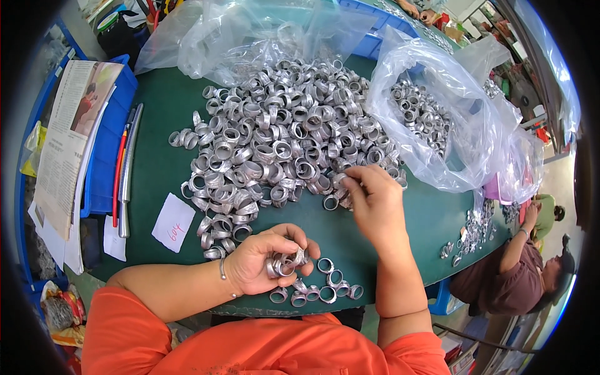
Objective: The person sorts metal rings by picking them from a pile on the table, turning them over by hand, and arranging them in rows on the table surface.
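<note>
A large heap of silver-grey metal rings (275,134) covers the middle of the green table. My left hand (259,256) is curled around several rings (282,266), held in front of me near the table's front edge. At the heap's right front side, my right hand (380,203) has its thumb and forefinger closed on a ring (338,180), which the fingers partly cover. One ring (330,202) lies just below those fingertips. Beside my left hand, a small group of rings (328,294) is spread along the front edge.
An open clear plastic bag (465,125) with more rings stands at right; another plastic bag (231,47) lies behind the heap. Left are a handwritten paper slip (174,223), a metal rod (129,172), a red pen (117,178) and a blue tray (106,150). A co-worker (519,272) sits at right.
</note>
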A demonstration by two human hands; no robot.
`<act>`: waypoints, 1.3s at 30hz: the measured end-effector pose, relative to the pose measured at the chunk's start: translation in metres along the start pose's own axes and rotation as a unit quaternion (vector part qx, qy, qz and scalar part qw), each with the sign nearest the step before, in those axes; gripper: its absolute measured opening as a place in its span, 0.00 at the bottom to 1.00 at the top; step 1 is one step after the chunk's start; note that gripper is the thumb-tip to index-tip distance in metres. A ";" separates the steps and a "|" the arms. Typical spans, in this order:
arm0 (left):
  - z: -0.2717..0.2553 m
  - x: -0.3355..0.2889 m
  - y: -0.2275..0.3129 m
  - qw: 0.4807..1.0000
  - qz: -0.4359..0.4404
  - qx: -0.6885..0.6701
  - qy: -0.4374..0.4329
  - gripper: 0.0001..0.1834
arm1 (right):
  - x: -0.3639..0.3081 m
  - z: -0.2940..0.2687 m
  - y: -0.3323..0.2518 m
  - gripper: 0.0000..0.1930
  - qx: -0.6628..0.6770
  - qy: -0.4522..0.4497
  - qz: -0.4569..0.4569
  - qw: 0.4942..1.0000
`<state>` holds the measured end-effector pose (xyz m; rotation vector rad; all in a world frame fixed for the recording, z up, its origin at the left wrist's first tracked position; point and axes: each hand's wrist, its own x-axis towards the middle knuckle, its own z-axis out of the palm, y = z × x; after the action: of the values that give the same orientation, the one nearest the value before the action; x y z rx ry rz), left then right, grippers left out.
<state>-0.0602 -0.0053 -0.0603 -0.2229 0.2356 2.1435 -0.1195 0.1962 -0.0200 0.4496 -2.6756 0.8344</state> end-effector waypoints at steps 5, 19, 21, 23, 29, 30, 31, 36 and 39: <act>-0.002 0.000 0.000 1.000 0.002 -0.016 -0.010 0.05 | 0.004 -0.013 -0.005 0.07 0.402 -0.152 0.258 0.865; 0.009 -0.001 0.004 1.000 -0.014 0.019 -0.006 0.20 | -0.002 -0.008 -0.024 0.07 0.434 -0.130 -0.055 0.890; 0.006 -0.001 0.002 1.000 -0.014 0.021 0.009 0.19 | 0.002 0.000 -0.024 0.08 0.287 -0.030 -0.095 0.953; 0.000 0.002 -0.002 1.000 0.000 0.001 0.010 0.15 | 0.006 0.003 -0.025 0.08 0.203 0.006 -0.043 0.978; -0.001 -0.002 -0.001 1.000 0.008 0.012 -0.003 0.10 | 0.011 0.031 -0.033 0.06 -0.023 -0.062 -0.027 0.997; -0.003 -0.004 0.001 1.000 0.010 0.007 -0.007 0.10 | 0.012 0.032 -0.034 0.06 -0.016 -0.047 -0.040 0.998; -0.001 -0.003 0.001 1.000 0.010 0.012 -0.003 0.10 | 0.011 0.031 -0.030 0.06 -0.006 -0.028 -0.051 0.998; 0.000 0.000 -0.001 1.000 0.012 0.009 0.000 0.09 | -0.001 0.026 -0.010 0.10 0.432 -0.073 0.110 0.892; 0.000 0.001 -0.001 1.000 0.010 0.015 0.002 0.09 | 0.002 0.008 -0.019 0.17 0.647 -0.113 0.189 0.730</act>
<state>-0.0597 -0.0042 -0.0604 -0.2081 0.2724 2.1591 -0.1161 0.1763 -0.0166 0.2392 -1.8775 2.8780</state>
